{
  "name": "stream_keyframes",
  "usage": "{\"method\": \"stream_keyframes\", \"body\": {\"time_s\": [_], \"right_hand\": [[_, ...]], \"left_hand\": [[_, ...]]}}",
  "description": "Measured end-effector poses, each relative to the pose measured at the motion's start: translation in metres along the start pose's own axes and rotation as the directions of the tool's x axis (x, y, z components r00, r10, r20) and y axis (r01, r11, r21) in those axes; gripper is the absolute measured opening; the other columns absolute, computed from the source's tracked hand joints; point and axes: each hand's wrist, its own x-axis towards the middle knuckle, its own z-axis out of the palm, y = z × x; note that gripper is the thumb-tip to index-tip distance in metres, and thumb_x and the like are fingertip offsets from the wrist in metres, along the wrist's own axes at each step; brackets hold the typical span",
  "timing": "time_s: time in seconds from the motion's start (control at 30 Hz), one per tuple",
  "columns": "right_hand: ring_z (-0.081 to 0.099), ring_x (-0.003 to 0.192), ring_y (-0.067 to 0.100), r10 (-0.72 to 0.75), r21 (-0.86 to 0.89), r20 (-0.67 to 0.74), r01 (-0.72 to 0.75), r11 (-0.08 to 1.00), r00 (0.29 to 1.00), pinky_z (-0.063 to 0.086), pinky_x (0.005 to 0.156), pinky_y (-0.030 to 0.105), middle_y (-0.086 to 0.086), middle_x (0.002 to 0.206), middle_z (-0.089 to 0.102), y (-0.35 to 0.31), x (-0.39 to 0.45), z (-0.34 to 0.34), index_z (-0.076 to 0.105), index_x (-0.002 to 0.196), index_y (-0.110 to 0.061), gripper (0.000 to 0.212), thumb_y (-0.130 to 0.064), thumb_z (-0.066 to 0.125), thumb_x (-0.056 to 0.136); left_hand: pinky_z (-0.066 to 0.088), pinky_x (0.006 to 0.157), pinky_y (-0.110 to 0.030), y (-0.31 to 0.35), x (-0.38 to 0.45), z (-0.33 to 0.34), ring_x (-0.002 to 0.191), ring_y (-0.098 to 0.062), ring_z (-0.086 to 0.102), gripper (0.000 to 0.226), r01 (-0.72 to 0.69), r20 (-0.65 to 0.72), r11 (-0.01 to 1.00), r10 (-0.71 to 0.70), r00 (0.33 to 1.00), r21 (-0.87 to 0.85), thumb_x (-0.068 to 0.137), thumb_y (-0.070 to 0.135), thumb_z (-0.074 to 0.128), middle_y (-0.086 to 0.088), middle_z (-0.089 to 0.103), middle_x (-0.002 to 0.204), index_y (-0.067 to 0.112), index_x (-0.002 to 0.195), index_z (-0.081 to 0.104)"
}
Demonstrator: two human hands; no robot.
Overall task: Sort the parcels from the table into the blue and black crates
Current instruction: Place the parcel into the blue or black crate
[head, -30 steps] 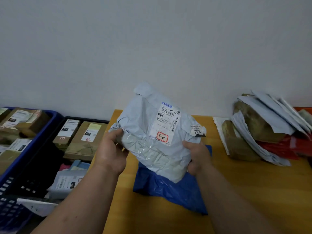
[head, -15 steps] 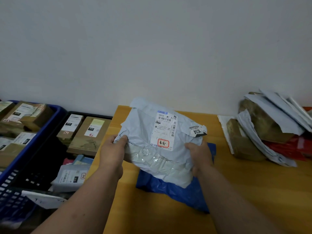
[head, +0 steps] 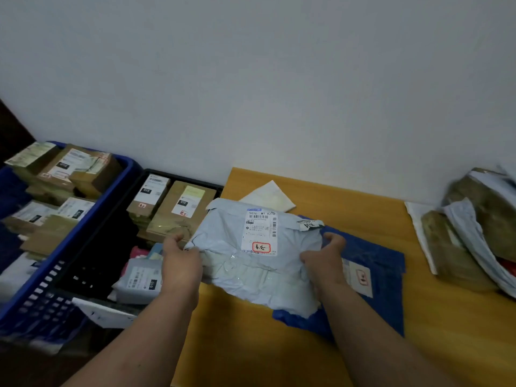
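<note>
I hold a pale grey mailer bag [head: 240, 263] with a white label and a red stamp, low over the left part of the wooden table [head: 349, 202]. My left hand [head: 181, 261] grips its left edge and my right hand [head: 324, 258] grips its right edge. Under it lies a blue mailer bag [head: 382, 275] with a small label. To the left stands the black crate [head: 139, 180], holding brown boxes and a grey bag. Further left, the blue crate [head: 92, 213] is piled with brown boxes.
A heap of brown and white parcels [head: 472, 233] sits at the table's right end. A white flat envelope [head: 268, 195] lies at the table's back, behind the held bag. A white wall closes the far side.
Both hands have lowered the grey mailer from an upright position toward the table and shifted it left, near the black crate. The view has tilted left and down.
</note>
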Motion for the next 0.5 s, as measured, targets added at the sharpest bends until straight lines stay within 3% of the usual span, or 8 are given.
{"method": "stream_keyframes", "body": {"time_s": [0.1,0.27,0.33,0.5], "right_hand": [[0.052,0.083,0.015,-0.111,-0.079,0.055,0.115,0.990,0.992,0.046,0.064,0.030,0.000,0.098,0.048,-0.009,-0.010,0.054,0.037,0.119,-0.025,0.046,0.004,0.053,0.086],[0.055,0.083,0.014,-0.179,-0.272,0.203,0.231,0.934,0.963,0.041,0.060,0.016,0.001,0.100,0.059,-0.024,-0.025,0.168,0.057,0.111,-0.019,0.029,-0.002,0.058,0.087],[0.055,0.094,0.017,-0.175,-0.332,0.255,0.256,0.908,0.951,0.041,0.069,0.020,0.003,0.111,0.059,-0.024,-0.028,0.218,0.059,0.116,-0.016,0.033,-0.003,0.058,0.086],[0.050,0.115,0.023,-0.030,-0.517,0.402,0.254,0.817,0.915,0.040,0.091,0.023,0.008,0.129,0.044,0.002,-0.037,0.318,0.055,0.128,-0.014,0.040,-0.010,0.056,0.088]], "left_hand": [[0.041,0.065,-0.033,0.000,0.036,-0.037,0.079,-0.018,0.052,0.034,-0.033,-0.078,0.998,0.037,0.996,0.059,0.096,0.005,0.041,-0.007,0.056,0.105,0.026,0.123,0.040],[0.042,0.059,-0.032,-0.007,0.118,-0.114,0.076,-0.025,0.056,0.028,-0.038,-0.120,0.966,0.071,0.990,0.255,0.093,0.000,0.039,-0.007,0.055,0.101,0.024,0.104,0.048],[0.046,0.058,-0.031,-0.014,0.153,-0.143,0.078,-0.029,0.059,0.034,-0.027,-0.115,0.933,0.073,0.991,0.360,0.090,-0.004,0.038,-0.010,0.056,0.111,0.023,0.101,0.056],[0.054,0.083,-0.040,-0.046,0.222,-0.203,0.095,-0.031,0.063,0.042,-0.040,-0.082,0.810,0.108,0.991,0.585,0.091,-0.002,0.041,-0.012,0.062,0.121,0.013,0.120,0.066]]}}
